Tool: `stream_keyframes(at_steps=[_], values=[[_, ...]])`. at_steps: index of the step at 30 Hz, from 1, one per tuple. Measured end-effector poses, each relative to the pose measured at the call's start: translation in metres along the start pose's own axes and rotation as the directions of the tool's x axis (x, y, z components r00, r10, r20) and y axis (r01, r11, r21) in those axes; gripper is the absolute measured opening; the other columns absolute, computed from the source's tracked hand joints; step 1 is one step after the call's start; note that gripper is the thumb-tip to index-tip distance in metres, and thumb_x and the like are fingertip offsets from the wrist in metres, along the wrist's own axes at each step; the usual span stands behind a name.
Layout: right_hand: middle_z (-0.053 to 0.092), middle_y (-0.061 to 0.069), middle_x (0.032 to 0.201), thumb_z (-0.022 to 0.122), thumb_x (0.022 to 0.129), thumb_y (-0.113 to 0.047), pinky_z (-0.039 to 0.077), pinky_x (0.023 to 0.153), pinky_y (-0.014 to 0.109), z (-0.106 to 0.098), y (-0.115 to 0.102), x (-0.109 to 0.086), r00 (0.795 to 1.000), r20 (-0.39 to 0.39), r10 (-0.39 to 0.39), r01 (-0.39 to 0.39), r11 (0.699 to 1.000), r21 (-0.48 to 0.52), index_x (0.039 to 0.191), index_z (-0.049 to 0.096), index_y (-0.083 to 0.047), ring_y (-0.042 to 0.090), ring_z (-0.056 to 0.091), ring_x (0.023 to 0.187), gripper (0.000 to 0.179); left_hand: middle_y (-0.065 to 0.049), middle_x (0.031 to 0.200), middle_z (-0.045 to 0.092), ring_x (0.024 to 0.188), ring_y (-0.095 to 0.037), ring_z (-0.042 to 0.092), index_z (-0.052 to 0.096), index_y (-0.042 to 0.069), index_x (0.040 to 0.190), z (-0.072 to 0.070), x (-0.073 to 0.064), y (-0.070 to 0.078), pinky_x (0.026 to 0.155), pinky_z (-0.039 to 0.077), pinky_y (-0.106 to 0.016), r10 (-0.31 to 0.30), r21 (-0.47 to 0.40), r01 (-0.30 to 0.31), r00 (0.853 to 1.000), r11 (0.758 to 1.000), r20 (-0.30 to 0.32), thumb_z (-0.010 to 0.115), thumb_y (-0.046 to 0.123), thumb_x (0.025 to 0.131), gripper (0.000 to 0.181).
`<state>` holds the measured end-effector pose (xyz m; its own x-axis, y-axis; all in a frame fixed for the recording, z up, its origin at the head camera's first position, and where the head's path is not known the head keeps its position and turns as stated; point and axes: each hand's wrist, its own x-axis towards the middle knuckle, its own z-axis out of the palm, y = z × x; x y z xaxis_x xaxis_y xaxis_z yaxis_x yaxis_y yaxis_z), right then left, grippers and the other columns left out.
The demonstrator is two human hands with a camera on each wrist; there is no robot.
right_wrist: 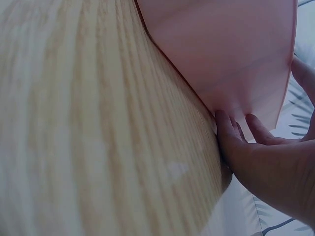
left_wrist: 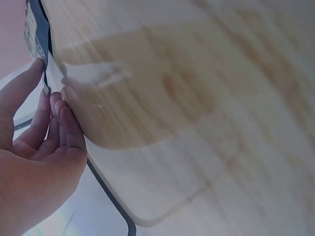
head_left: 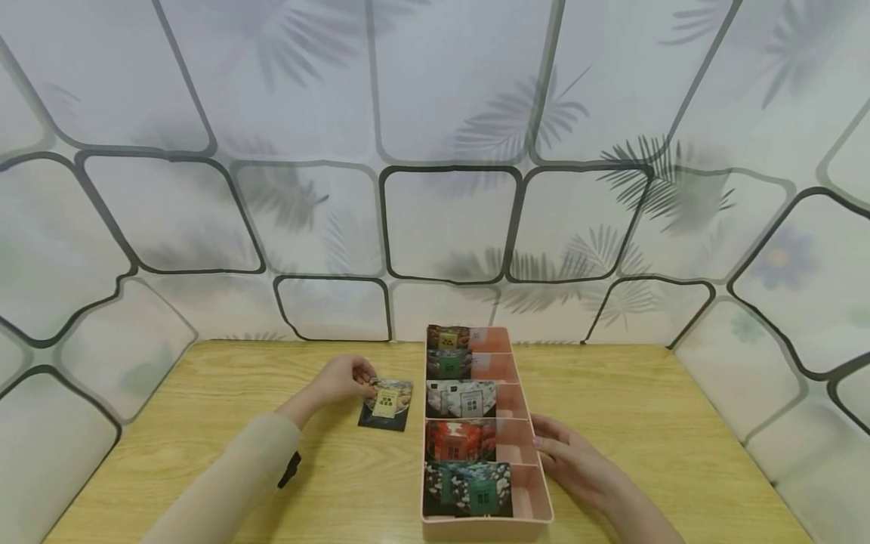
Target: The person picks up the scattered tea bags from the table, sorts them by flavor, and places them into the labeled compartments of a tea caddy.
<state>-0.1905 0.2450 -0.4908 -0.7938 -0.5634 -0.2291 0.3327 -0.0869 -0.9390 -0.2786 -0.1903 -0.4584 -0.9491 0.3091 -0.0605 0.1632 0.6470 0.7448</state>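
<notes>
My left hand [head_left: 345, 380] pinches the upper left edge of a dark sachet [head_left: 386, 405] with a yellow label, just left of the pink organizer box [head_left: 488, 530]. In the left wrist view, thumb and forefinger grip the sachet [left_wrist: 42, 37] by its edge, close over the table. My right hand [head_left: 578, 462] rests against the box's right side, and the right wrist view shows its fingertips on the pink wall [right_wrist: 221, 54]. Sachets stand in the box's compartments: yellow-labelled [head_left: 448, 338] at the back, then green [head_left: 449, 364], white [head_left: 462, 399], red [head_left: 461, 440] and dark teal [head_left: 469, 489] at the front.
The wooden table [head_left: 632, 408] carries the box near its middle. A patterned cloth wall [head_left: 448, 223] rises along the back and both sides. A black band [head_left: 289, 470] shows beneath the left sleeve [head_left: 231, 476].
</notes>
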Motion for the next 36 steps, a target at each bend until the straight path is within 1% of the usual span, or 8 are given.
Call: stream_keyframes(at_steps=[4,7,10,13,15,21,27,36], values=[[0.046,-0.001,0.153,0.049,0.114,-0.023,0.048,0.11,0.021,-0.0001,-0.0013,-0.0005,1.0,-0.003,0.009,-0.009,1.0,-0.003,0.164,-0.003,0.013,0.001,0.057,0.129,0.081,-0.017,0.094,0.073,0.084,-0.018,0.066,0.072,-0.007,0.101,-0.0005,0.0006,-0.0013,0.076,0.056,-0.029,-0.002,-0.009,0.002,1.0,1.0,-0.006,0.085,-0.001,0.085,0.022],[0.045,0.001,0.155,0.049,0.113,-0.023,0.048,0.11,0.021,-0.0001,-0.0012,-0.0003,1.0,-0.005,0.011,-0.011,1.0,-0.006,0.164,-0.003,0.013,0.001,0.057,0.129,0.081,-0.018,0.095,0.073,0.084,-0.018,0.067,0.071,-0.006,0.101,0.0,0.0012,-0.0023,0.076,0.057,-0.029,-0.012,-0.02,0.012,1.0,1.0,-0.012,0.085,-0.002,0.086,0.02],[0.04,0.012,0.162,0.05,0.113,-0.023,0.048,0.11,0.021,0.0006,-0.0007,0.0001,1.0,-0.018,0.017,-0.017,1.0,-0.009,0.165,-0.001,0.012,0.002,0.057,0.129,0.081,-0.018,0.094,0.073,0.084,-0.019,0.067,0.071,-0.006,0.101,0.0003,0.0014,-0.0024,0.076,0.058,-0.03,-0.022,-0.034,0.022,1.0,0.999,-0.018,0.084,-0.003,0.087,0.019],[0.026,0.027,0.169,0.05,0.113,-0.024,0.048,0.109,0.021,0.0011,-0.0004,0.0006,0.999,-0.026,0.021,-0.022,1.0,-0.013,0.165,-0.001,0.012,0.002,0.056,0.129,0.081,-0.017,0.094,0.072,0.084,-0.019,0.067,0.071,-0.006,0.1,0.0008,0.0014,-0.0019,0.076,0.058,-0.031,-0.045,-0.053,0.044,0.999,0.998,-0.026,0.083,-0.003,0.087,0.018],[0.017,0.03,0.171,0.05,0.113,-0.024,0.048,0.109,0.021,0.0012,-0.0002,0.0008,0.999,-0.028,0.022,-0.023,1.0,-0.014,0.165,-0.001,0.012,0.002,0.056,0.129,0.081,-0.016,0.094,0.072,0.083,-0.018,0.067,0.071,-0.005,0.1,0.001,0.0016,-0.0019,0.076,0.058,-0.031,-0.055,-0.055,0.053,0.998,0.997,-0.032,0.083,-0.003,0.088,0.017],[0.022,0.028,0.17,0.049,0.113,-0.023,0.048,0.109,0.021,0.0011,-0.0005,0.0009,0.999,-0.028,0.02,-0.02,1.0,-0.018,0.165,-0.001,0.013,0.002,0.056,0.13,0.081,-0.013,0.092,0.072,0.083,-0.018,0.066,0.071,-0.004,0.099,0.0,0.0027,-0.0018,0.075,0.056,-0.029,-0.073,-0.053,0.07,0.996,0.996,-0.054,0.082,-0.002,0.088,0.015],[0.011,0.033,0.172,0.049,0.113,-0.024,0.048,0.109,0.02,0.0032,-0.0016,0.0003,0.999,-0.031,0.021,-0.022,0.999,-0.032,0.165,-0.001,0.013,0.003,0.055,0.131,0.081,-0.011,0.088,0.071,0.081,-0.016,0.064,0.073,-0.004,0.097,-0.0009,0.0033,-0.0024,0.07,0.051,-0.025,-0.098,-0.067,0.094,0.993,0.993,-0.066,0.076,-0.003,0.092,0.006],[0.007,0.035,0.172,0.05,0.113,-0.026,0.048,0.109,0.02,0.0054,-0.0033,-0.0006,0.999,-0.036,0.028,-0.03,0.998,-0.047,0.165,-0.001,0.012,0.007,0.053,0.134,0.082,-0.01,0.09,0.075,0.081,-0.012,0.065,0.076,-0.004,0.099,-0.009,0.0068,-0.0042,0.075,0.056,-0.028,-0.081,-0.098,0.074,0.995,0.992,-0.066,0.073,0.002,0.094,0.009]])
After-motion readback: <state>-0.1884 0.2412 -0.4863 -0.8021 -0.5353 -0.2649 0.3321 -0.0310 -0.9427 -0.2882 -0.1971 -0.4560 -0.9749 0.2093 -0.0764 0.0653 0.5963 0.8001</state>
